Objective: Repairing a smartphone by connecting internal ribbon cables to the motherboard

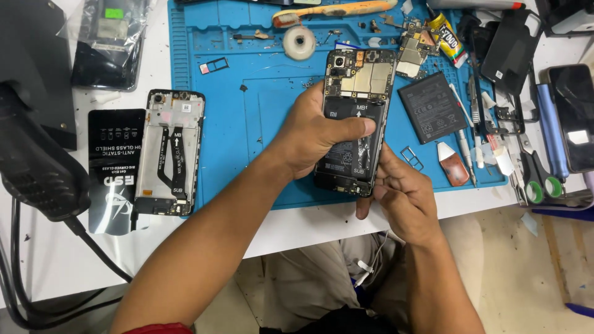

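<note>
Opened phone [356,117]: is being held over the blue work mat [247,111], back cover off, circuit board and black battery being shown, its lower end raised off the mat near the table's front edge.
Left hand [315,133]: is being laid across the phone's middle from the left, fingers curled round its left side, thumb being pressed flat on the battery.
Right hand [402,192]: is being closed round the phone's lower right corner, fingers tucked underneath, thumb being rested along the right edge.
Second opened phone [170,151]: is being left flat on the white table [309,222], left of the mat, well apart from both hands.
Loose battery [432,106]: is being kept on the mat, just right of the held phone.
Tape roll [299,42]: is being kept on the mat above the phone.
Scissors [535,173]: are being left off the mat's right end.
</note>
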